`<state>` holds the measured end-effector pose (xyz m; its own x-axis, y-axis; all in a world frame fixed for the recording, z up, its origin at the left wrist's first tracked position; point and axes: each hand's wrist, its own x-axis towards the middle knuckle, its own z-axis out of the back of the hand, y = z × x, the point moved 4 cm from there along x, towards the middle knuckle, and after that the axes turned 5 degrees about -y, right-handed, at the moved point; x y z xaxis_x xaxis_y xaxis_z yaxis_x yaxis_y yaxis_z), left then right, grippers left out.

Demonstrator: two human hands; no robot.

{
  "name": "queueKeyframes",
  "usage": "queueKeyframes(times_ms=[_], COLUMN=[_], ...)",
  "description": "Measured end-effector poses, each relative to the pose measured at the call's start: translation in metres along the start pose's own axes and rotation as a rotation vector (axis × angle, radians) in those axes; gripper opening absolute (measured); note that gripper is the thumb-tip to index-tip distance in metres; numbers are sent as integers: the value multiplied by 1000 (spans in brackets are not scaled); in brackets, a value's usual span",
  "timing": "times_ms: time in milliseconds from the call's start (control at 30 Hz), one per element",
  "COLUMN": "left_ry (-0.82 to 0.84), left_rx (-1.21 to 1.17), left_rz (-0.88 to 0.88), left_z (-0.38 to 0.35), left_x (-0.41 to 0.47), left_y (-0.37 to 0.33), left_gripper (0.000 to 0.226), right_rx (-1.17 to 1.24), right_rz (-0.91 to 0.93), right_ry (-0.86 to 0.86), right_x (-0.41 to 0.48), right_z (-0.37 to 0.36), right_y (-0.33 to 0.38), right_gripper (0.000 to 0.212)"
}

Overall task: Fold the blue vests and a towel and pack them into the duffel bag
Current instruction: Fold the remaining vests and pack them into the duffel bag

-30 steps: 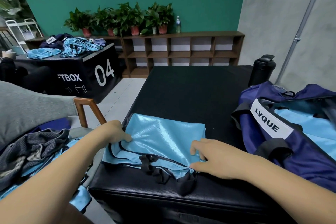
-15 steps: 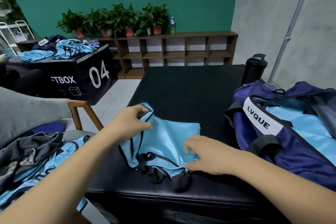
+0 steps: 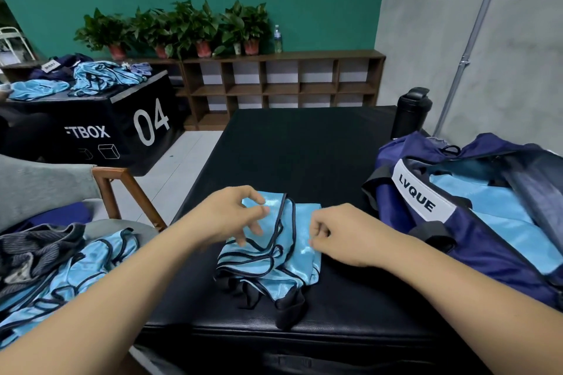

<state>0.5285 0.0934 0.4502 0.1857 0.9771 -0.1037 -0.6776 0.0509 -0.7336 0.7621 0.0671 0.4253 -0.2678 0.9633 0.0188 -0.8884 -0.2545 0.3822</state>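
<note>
A light blue vest (image 3: pixel 281 256) with black trim lies folded into a narrow bundle near the front edge of the black table (image 3: pixel 292 149). My left hand (image 3: pixel 227 216) pinches the vest's folded-over left flap at its top corner. My right hand (image 3: pixel 341 233) is curled on the vest's right edge, pinching the cloth. The navy duffel bag (image 3: pixel 475 222) labelled LVQUE stands open on the table's right side, with light blue fabric inside it. More blue vests (image 3: pixel 70 271) lie heaped on a chair at the left, beside a dark striped cloth (image 3: pixel 33 250).
A black bottle (image 3: pixel 409 113) stands at the table's far right, behind the bag. The wooden chair arm (image 3: pixel 122 192) sits close to the table's left edge. A black box marked 04 (image 3: pixel 122 125) at the far left carries more blue garments. Shelves with potted plants line the back wall.
My left hand has carried the vest's left side over to the right, folding the wide flat vest into a narrow bundle. My right hand shifted to the right edge and curled onto it.
</note>
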Motion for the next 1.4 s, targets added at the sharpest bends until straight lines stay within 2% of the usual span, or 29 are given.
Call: queueKeyframes(times_ms=[100, 133, 233, 300, 400, 500, 600, 700, 867, 1100, 1267, 1400], left_ry=[-185, -204, -69, 37, 31, 16, -28, -70, -103, -254, -322, -259], left_rx=[241, 306, 468, 419, 337, 326, 294, 314, 418, 656, 582, 498], left_rz=[-11, 27, 199, 270, 275, 267, 255, 216, 68, -262, -597, -724], left_z=[16, 19, 16, 9, 2, -1, 1, 6, -5, -57, -98, -114], left_x=[8, 10, 10, 6, 4, 6, 18, 32, 54, 70, 64, 52], left_y=[20, 27, 45, 49, 44, 41, 47, 49, 37, 0, -16, -23], left_gripper=[11, 16, 48, 50, 43, 36, 28, 18, 9, 20, 23, 25], right_rx=[-36, -68, -84, -81, -105, -174, -204, -187, -126, -177, -169, -140], right_rz=[33, 52, 61, 52, 48, 53, 54, 47, 10, 88, 164, 248], right_ry=[-98, -99, -109, -90, 7, 51, 36, 92, 181, 268, 304, 408], right_x=[10, 14, 27, 37, 48, 53, 48, 31, -8, -52, -67, -73], right_z=[-2, -4, -11, -15, -23, -30, -25, -19, -14, -18, -22, -19], right_y=[2, 2, 1, -1, -6, -10, -8, -5, 12, 50, 62, 66], right_gripper=[5, 11, 30, 38, 44, 40, 24, 10, 11, 24, 31, 33])
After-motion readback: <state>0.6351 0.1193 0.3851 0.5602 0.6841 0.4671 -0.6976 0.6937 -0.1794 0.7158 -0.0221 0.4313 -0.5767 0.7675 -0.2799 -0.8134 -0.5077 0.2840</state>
